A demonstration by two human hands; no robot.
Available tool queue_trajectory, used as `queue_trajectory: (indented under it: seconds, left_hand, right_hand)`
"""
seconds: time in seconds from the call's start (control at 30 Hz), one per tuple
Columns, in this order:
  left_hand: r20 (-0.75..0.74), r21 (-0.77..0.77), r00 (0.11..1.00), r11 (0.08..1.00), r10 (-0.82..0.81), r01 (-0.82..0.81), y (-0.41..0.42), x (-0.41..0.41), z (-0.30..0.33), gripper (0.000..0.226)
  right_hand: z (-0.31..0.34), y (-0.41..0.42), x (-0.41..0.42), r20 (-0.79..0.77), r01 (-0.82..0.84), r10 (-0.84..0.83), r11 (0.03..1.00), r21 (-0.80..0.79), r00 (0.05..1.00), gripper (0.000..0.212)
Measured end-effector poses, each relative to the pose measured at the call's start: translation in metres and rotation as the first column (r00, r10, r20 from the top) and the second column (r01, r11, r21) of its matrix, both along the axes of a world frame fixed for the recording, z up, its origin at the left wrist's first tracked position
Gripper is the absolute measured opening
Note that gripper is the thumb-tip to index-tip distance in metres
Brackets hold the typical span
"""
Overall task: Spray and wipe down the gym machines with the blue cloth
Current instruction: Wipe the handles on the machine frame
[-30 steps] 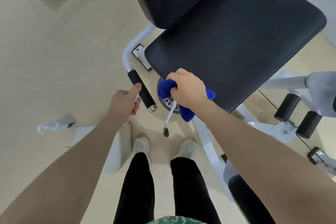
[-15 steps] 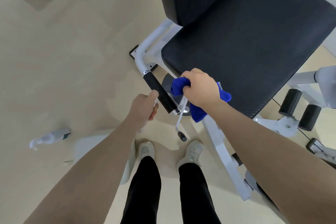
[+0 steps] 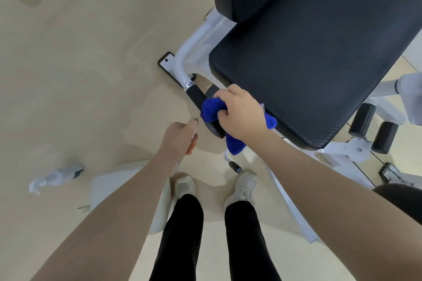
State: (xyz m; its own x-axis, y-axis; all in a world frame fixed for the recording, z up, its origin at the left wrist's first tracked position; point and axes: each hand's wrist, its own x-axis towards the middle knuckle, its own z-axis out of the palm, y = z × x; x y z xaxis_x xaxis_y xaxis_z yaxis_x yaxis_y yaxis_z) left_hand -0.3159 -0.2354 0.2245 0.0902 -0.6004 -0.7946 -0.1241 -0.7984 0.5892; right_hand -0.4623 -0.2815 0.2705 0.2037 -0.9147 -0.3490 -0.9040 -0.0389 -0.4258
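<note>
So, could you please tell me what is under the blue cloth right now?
The cloth, gripped by the right hand, lies over the black handle grip. The grip's upper part shows; its lower end is covered by cloth and hand.

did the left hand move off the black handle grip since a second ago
Yes. The left hand has let go and now sits clear of the black handle grip, toward the person's feet, fingers loosely curled, holding nothing.

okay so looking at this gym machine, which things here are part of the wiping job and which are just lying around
Part of the job:
blue cloth, gripped by the right hand
black handle grip under the cloth
black seat pad
spray bottle lying on the floor

Just there:
foam rollers
white step
left hand, apparently idle
</note>
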Motion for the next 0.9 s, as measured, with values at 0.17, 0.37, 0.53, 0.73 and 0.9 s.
queue_trajectory:
  seconds: [0.17,0.37,0.53,0.73,0.9]
  left_hand:
    - [-0.145,-0.013,0.956,0.966,0.254,-0.259,-0.033,0.025,0.004,0.046]
    - [-0.066,-0.089,0.973,0.97,0.222,-0.227,-0.071,0.037,-0.011,0.019]
    - [-0.196,-0.015,0.908,0.925,0.37,-0.38,-0.082,0.039,-0.02,0.018]
    - [-0.146,0.004,0.944,0.954,0.297,-0.3,-0.079,0.029,-0.016,0.01]
    - [-0.16,0.063,0.93,0.943,0.332,-0.326,-0.081,0.031,-0.018,0.009]
  right_hand:
    - [-0.031,0.002,0.033,0.028,-0.048,0.047,0.999,0.012,0.998,0.036]
    - [-0.046,-0.007,0.055,0.007,0.158,-0.158,0.987,-0.007,0.987,0.031]
    - [-0.049,-0.063,0.077,0.109,0.259,-0.273,0.958,0.122,0.956,0.02]
    - [-0.039,-0.025,0.033,0.061,0.294,-0.317,0.925,0.243,0.947,0.024]
    - [-0.039,-0.034,0.035,0.062,0.337,-0.375,0.885,0.321,0.925,0.029]
